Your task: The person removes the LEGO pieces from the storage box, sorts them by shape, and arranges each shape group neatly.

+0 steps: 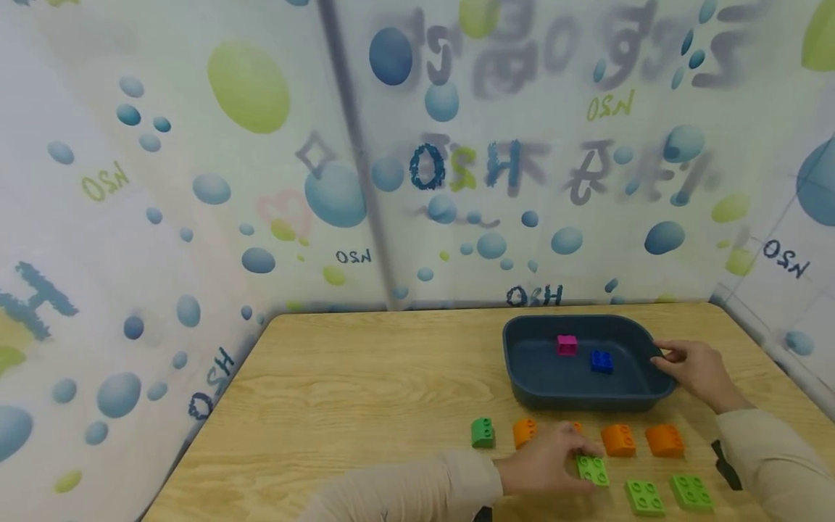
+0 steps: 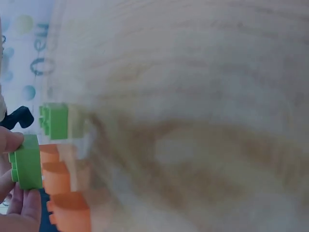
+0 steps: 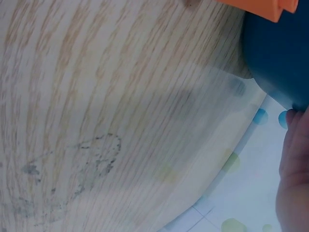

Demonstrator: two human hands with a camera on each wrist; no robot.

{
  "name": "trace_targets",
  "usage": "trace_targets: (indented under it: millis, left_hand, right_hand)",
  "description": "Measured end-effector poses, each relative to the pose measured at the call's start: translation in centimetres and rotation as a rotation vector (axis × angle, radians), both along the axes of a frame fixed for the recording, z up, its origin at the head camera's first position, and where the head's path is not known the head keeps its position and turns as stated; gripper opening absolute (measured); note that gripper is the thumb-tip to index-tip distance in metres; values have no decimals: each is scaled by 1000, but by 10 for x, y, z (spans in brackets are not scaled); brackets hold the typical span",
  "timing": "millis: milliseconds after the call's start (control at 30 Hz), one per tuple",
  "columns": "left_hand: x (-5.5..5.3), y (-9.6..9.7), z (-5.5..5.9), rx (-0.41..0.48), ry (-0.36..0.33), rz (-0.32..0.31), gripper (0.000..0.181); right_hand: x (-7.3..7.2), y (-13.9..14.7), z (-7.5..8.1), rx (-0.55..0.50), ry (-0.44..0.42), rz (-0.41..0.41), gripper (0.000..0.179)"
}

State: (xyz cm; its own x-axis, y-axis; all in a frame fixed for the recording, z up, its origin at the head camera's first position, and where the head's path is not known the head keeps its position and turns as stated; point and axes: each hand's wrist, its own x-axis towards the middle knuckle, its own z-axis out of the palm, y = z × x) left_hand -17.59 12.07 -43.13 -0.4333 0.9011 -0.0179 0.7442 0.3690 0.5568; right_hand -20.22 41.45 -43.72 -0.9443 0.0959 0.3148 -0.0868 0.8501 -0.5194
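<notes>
My left hand (image 1: 546,458) pinches a light green toy building brick (image 1: 592,470) between thumb and fingers at the front of the table. The same green brick (image 2: 28,162) shows in the left wrist view, with the fingertips on its sides. At the right end of a dark blue plastic bin (image 1: 590,401), my right hand (image 1: 701,373) grips the rim, thumb and fingers on either side of the wall. Inside the bin lie a pink brick (image 1: 567,345) and a blue brick (image 1: 601,361).
A dark green brick (image 1: 482,433) and several orange bricks (image 1: 618,441) form a row before the bin, one mostly hidden behind my left hand. Nearer me sit two light green bricks (image 1: 645,497). The wooden table (image 1: 365,384) meets a printed wall covering (image 1: 457,239) at the back.
</notes>
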Motion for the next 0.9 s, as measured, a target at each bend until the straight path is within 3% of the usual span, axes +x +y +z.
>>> trace_targets:
  millis: [133,300,633,900]
  left_hand:
    - [4,-2,-13,-22,-95,15,39]
    - [6,-6,-25,-25,-106,-1,38]
    - [6,-6,-28,-13,-160,-13,37]
    - [7,-5,-33,15,-295,19,36]
  right_hand:
    - [0,0,0,-5,-23,-7,35]
    - [0,0,1,-6,-26,-4,35]
    - [0,0,4,-18,-50,3,37]
    - [0,-1,4,-20,-31,3,35]
